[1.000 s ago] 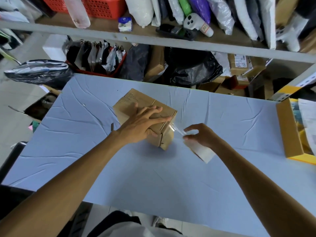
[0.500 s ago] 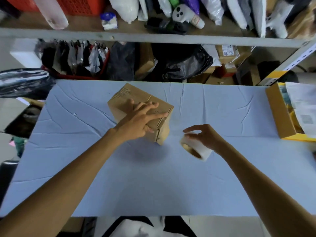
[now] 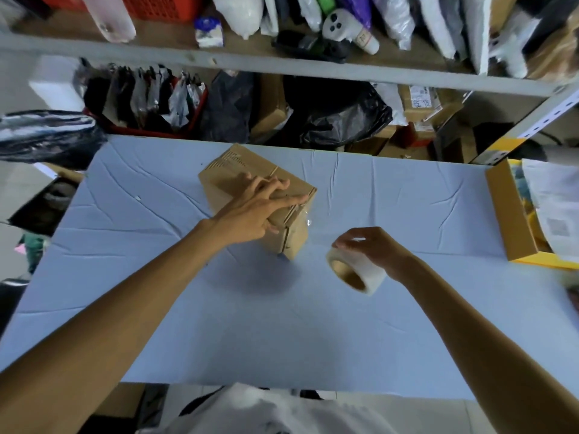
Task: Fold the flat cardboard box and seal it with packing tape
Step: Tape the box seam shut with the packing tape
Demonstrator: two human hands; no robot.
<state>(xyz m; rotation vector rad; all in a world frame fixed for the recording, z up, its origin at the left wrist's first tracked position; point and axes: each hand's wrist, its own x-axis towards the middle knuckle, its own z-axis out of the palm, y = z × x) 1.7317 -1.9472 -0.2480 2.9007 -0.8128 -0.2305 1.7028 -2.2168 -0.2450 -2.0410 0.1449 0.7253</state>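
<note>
Pale blue cloth covers the desk (image 3: pixel 282 324). On its far middle part stands the cardboard box (image 3: pixel 238 170), already folded into shape. Its long axis runs on a slant, from far left to near right, so one short end faces the person's right side. A seam follows that same line along the top.

The roll of tape (image 3: pixel 366 277) is held above the desk just off that near-right end, close to the box but apart from it. Its hollow core is turned toward the person.

The left hand (image 3: pixel 253 211) lies flat on the box top, fingers straight and pressing along the seam, tips near the end edge. The right hand (image 3: pixel 372 249) grips the roll from above with curled fingers.

A shiny bit of tape (image 3: pixel 304 214) shows at the top of that end face. I cannot tell whether it joins the roll. As I judge it, the right hand is much the nearer for working that end, while the left steadies the box.
</note>
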